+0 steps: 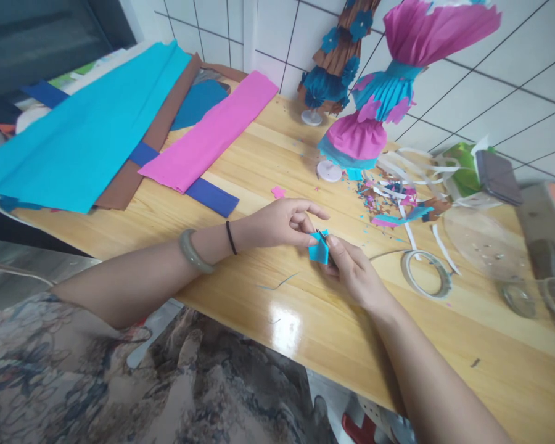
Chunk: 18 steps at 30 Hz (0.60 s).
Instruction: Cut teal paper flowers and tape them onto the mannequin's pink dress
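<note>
Paper [319, 252] in left hand [290, 223], scissors [322, 235] against it

Wears a rounded, pale grey-green bangle [188, 254] round the left forearm [134, 277] and, further down at the wrist, a thin black band [231, 238]. Is dressed in loose, creased floral fabric [69, 357], beige and dusty pink with dark outlined blossoms at the left, deeper brown and grey over the lap [240, 370]. Possibly all of a piece, hard to tell in the blur.
</note>
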Each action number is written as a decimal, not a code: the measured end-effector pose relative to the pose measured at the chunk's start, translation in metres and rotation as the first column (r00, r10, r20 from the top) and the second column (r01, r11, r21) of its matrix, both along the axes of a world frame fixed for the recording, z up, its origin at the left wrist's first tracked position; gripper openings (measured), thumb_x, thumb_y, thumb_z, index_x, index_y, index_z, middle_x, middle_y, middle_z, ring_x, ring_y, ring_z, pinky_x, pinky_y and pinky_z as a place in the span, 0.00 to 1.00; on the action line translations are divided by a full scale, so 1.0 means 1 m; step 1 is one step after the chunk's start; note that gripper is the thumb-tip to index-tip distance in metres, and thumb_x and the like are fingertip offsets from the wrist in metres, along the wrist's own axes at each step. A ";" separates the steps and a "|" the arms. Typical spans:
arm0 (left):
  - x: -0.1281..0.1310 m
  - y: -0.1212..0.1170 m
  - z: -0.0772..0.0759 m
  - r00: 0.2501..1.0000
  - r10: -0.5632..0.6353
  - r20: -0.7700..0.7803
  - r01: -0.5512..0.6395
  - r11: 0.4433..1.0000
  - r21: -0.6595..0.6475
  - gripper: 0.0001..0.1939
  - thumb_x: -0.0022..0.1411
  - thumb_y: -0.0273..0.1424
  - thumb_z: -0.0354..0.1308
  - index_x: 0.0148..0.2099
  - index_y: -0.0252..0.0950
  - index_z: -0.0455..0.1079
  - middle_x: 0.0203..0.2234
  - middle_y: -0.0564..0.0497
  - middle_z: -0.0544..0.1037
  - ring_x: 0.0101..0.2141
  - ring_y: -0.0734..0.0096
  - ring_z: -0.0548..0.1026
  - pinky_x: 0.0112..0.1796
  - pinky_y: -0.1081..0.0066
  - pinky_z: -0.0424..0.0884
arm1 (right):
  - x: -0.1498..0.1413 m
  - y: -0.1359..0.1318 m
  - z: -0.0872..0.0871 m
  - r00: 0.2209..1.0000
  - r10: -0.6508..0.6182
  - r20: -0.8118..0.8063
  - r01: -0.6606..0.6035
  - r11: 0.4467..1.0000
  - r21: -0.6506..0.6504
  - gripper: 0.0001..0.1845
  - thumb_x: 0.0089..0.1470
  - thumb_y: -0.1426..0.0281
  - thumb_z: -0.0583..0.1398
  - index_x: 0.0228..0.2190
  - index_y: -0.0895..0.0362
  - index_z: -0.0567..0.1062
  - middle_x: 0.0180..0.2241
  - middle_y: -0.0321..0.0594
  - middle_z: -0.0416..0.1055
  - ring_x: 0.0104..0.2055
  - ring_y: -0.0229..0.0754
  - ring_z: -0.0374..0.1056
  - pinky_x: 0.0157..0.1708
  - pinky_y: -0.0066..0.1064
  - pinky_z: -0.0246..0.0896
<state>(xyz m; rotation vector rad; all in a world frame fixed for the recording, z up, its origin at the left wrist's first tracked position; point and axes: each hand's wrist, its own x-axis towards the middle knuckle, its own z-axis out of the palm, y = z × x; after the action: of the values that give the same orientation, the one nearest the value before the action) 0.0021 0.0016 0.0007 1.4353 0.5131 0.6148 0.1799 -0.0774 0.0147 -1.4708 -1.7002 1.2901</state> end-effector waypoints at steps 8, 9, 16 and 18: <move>0.001 -0.001 0.000 1.000 0.012 0.011 -0.012 0.998 -0.059 0.28 0.49 0.22 0.65 0.52 0.28 0.62 0.26 0.52 0.76 0.27 0.77 0.76 0.32 0.75 0.71 | 0.002 0.000 -0.003 1.000 -0.012 -0.011 0.012 1.000 -0.017 0.25 0.61 0.50 0.45 0.22 0.55 0.59 0.18 0.29 0.50 0.19 0.33 0.45 0.20 0.28 0.43; 0.001 -0.001 -0.001 1.000 0.016 0.013 -0.015 0.998 -0.062 0.29 0.48 0.23 0.66 0.52 0.28 0.62 0.26 0.51 0.76 0.27 0.76 0.76 0.32 0.75 0.72 | 0.002 0.000 -0.004 1.000 -0.013 -0.013 0.012 1.000 -0.015 0.25 0.60 0.50 0.46 0.22 0.55 0.59 0.18 0.29 0.50 0.19 0.33 0.45 0.20 0.28 0.43; 0.001 -0.002 -0.001 1.000 -0.006 0.015 0.007 0.999 -0.040 0.29 0.50 0.25 0.65 0.54 0.28 0.61 0.26 0.52 0.75 0.25 0.76 0.76 0.29 0.75 0.71 | 0.002 0.001 -0.004 1.000 -0.020 -0.013 0.020 1.000 -0.018 0.25 0.60 0.49 0.45 0.23 0.56 0.60 0.18 0.30 0.50 0.19 0.33 0.45 0.20 0.28 0.42; 0.002 -0.002 -0.002 1.000 -0.004 0.007 0.005 0.999 -0.041 0.29 0.50 0.24 0.65 0.54 0.28 0.61 0.26 0.53 0.74 0.26 0.76 0.75 0.31 0.74 0.71 | 0.001 0.001 -0.003 1.000 -0.016 -0.013 0.016 1.000 -0.012 0.25 0.60 0.49 0.45 0.23 0.55 0.60 0.18 0.30 0.50 0.19 0.33 0.45 0.19 0.28 0.42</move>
<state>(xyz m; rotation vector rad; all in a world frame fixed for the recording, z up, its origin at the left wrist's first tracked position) 0.0039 -0.0001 -0.0010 1.3945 0.5139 0.6025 0.1814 -0.0767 0.0115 -1.4770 -1.6719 1.3008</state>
